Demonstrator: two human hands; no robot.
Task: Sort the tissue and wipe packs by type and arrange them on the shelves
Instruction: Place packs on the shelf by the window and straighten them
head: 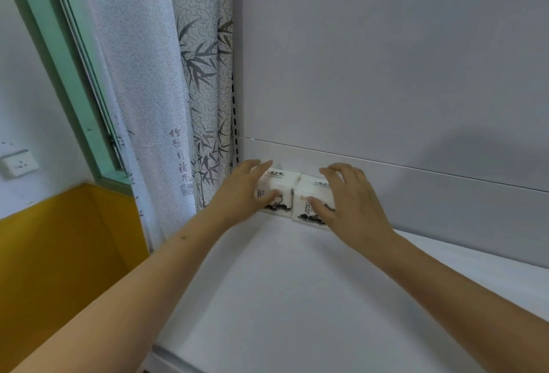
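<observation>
Two white tissue packs with black ink-painting print stand side by side at the back left corner of a white shelf (297, 283), against its grey back panel. My left hand (246, 191) grips the left tissue pack (280, 182), fingers over its top and thumb on its front face. My right hand (353, 203) grips the right tissue pack (309, 194) the same way, thumb pressed on the front. The two packs touch each other.
The grey back panel (386, 60) rises behind the shelf. A bamboo-print curtain (166, 90) hangs just left of the shelf, next to a green window frame (74, 81). A wall socket (19, 163) sits on the far left wall above a yellow lower wall.
</observation>
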